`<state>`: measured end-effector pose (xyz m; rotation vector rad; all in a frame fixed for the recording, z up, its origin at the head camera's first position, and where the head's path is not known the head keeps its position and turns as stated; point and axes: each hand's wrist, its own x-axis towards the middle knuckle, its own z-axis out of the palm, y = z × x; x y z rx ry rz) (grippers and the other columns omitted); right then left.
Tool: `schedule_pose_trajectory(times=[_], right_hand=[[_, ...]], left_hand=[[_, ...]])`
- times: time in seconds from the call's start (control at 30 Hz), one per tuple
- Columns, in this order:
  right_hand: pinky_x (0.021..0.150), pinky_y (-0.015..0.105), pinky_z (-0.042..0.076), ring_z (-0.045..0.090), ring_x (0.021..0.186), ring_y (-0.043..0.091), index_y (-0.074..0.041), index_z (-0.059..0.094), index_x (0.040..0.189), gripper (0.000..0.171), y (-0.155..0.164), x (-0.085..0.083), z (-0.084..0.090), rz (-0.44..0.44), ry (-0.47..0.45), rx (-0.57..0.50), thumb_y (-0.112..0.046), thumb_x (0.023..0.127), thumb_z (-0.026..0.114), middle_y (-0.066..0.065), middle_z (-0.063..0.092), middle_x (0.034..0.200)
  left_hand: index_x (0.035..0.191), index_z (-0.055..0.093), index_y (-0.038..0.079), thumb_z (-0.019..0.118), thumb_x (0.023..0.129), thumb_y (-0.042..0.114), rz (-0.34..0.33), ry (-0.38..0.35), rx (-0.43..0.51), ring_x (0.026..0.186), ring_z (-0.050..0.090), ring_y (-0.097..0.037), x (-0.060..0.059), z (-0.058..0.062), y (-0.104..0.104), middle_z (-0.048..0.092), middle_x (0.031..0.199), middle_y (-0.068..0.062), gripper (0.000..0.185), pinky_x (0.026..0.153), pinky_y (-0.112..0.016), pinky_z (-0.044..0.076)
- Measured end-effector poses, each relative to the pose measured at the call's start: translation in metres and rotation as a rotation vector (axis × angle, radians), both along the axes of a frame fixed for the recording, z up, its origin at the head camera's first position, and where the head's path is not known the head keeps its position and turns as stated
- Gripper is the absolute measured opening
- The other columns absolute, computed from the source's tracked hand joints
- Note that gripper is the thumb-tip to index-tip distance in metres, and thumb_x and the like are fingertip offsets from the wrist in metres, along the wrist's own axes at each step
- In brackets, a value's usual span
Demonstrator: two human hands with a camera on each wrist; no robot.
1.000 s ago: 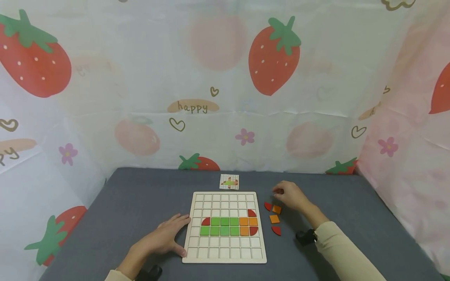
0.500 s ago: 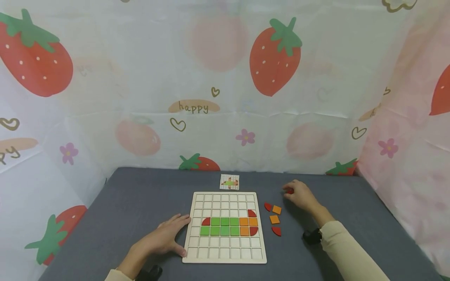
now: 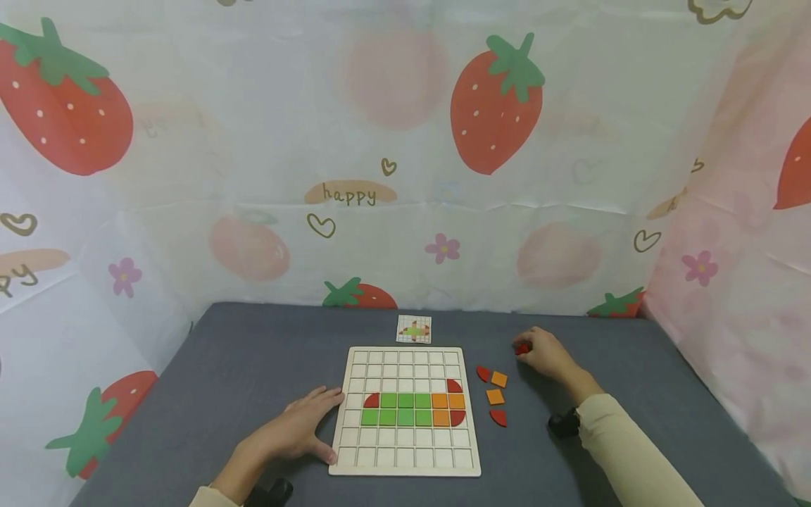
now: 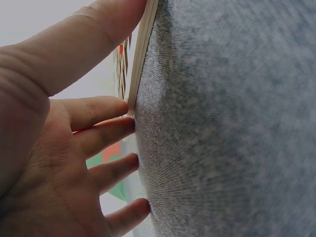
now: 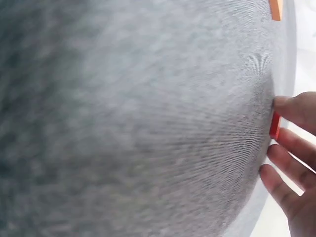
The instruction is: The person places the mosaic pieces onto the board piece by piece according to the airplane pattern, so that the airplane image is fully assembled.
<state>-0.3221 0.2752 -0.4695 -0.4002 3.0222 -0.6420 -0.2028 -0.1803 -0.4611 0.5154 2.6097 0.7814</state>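
A cream grid board (image 3: 405, 458) lies flat on the grey cloth. On it are several green squares (image 3: 405, 417), orange squares (image 3: 439, 401) and red quarter-circle tiles (image 3: 453, 386). My left hand (image 3: 294, 426) rests at the board's left edge, thumb and fingertips touching its side, fingers spread; the left wrist view shows the palm and the board edge (image 4: 140, 54). To the right of the board, my right hand (image 3: 548, 354) pinches a red tile (image 5: 275, 124) between thumb and index finger, down at the cloth. Its shape is partly hidden by the fingers.
Between board and right hand lie loose red quarter-circle tiles (image 3: 498, 418) and orange square tiles (image 3: 495, 397). A small pattern card (image 3: 414, 329) lies behind the board. A strawberry-printed curtain (image 3: 405, 141) encloses the table (image 3: 272, 345) at the back and sides.
My right hand has moved a little right, away from the board, and a red tile now shows between its fingertips. The left hand and the board have stayed put.
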Motion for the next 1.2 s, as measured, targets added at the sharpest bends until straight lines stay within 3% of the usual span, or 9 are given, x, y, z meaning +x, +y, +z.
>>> schedule_pose_trajectory(times=[0.4,0.7,0.93,1.2], right_hand=[[0.069,0.037,0.049,0.057,0.083,0.026,0.000,0.068,0.099,0.021,-0.002,0.000,0.003,0.035,0.007,0.057,-0.005,0.079,0.063,0.014,0.058,0.094],[0.065,0.033,0.049,0.057,0.081,0.022,-0.002,0.067,0.099,0.019,0.000,0.002,0.003,0.013,-0.020,0.024,-0.008,0.081,0.063,0.013,0.057,0.095],[0.064,0.032,0.048,0.056,0.078,0.020,-0.003,0.068,0.097,0.018,0.000,0.003,0.000,0.001,0.003,0.004,-0.009,0.081,0.063,0.011,0.057,0.092],[0.066,0.033,0.048,0.056,0.080,0.020,-0.005,0.069,0.095,0.016,-0.005,0.009,0.000,0.008,0.046,-0.047,-0.009,0.081,0.064,0.008,0.057,0.089]], left_hand=[[0.139,0.034,0.008,0.079,0.056,0.039,0.001,0.000,0.005,0.138,0.019,-0.037,0.001,0.000,0.001,0.033,0.145,-0.012,0.099,0.102,-0.063,0.017],[0.139,0.034,0.008,0.079,0.056,0.038,0.000,0.006,0.002,0.138,0.019,-0.036,0.002,0.000,0.001,0.033,0.145,-0.012,0.099,0.103,-0.061,0.017],[0.139,0.034,0.008,0.079,0.056,0.038,0.006,-0.002,0.001,0.138,0.019,-0.036,0.002,0.000,0.001,0.033,0.146,-0.011,0.100,0.104,-0.061,0.017],[0.139,0.034,0.008,0.080,0.055,0.037,-0.009,0.037,0.009,0.137,0.020,-0.036,0.001,-0.002,-0.001,0.034,0.145,-0.011,0.100,0.103,-0.061,0.018]])
